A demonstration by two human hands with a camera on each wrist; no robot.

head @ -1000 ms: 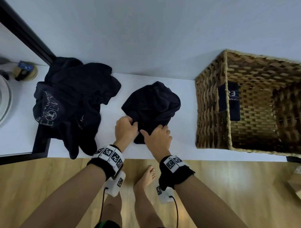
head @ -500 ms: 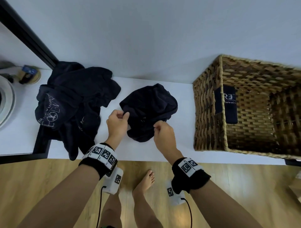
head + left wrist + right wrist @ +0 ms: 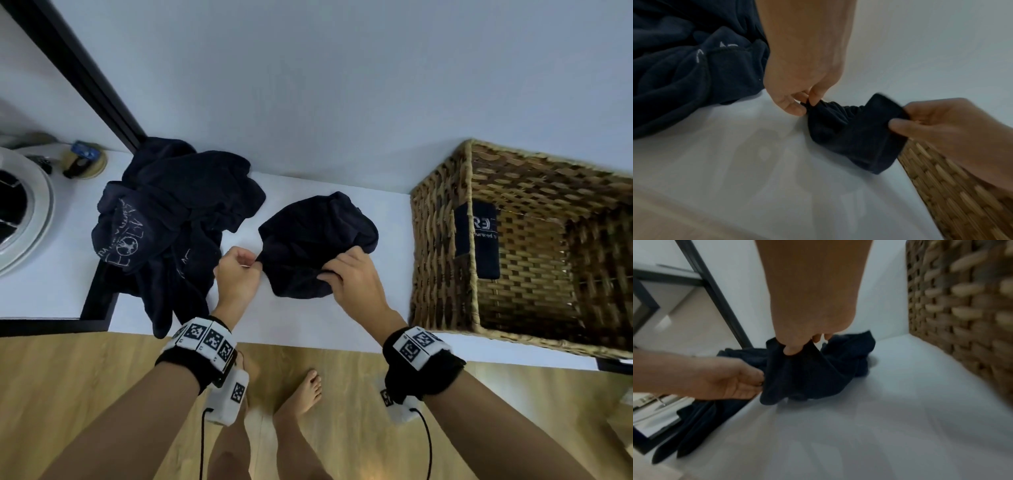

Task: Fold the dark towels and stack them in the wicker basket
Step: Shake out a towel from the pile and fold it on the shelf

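Note:
A crumpled dark towel (image 3: 315, 240) (image 3: 851, 133) (image 3: 809, 369) lies on the white table (image 3: 308, 325) between my hands. My left hand (image 3: 239, 270) (image 3: 799, 97) pinches its left edge with thumb and forefinger. My right hand (image 3: 349, 277) (image 3: 803, 340) grips a bunch of its cloth on the right side. A heap of more dark towels (image 3: 164, 226) with pale lettering lies to the left, partly hanging over the table's front edge. The wicker basket (image 3: 442, 240) stands at the right, open, with a dark label on its left wall.
A white round appliance (image 3: 24, 212) and a small roll of tape (image 3: 85, 164) sit at the far left. A black frame (image 3: 75, 68) runs up the wall. Wooden floor and my bare feet (image 3: 301, 394) lie below the table edge.
My hands have moved apart along the towel's near edge, the right one shifting rightward toward the basket. The towel has spread slightly wider.

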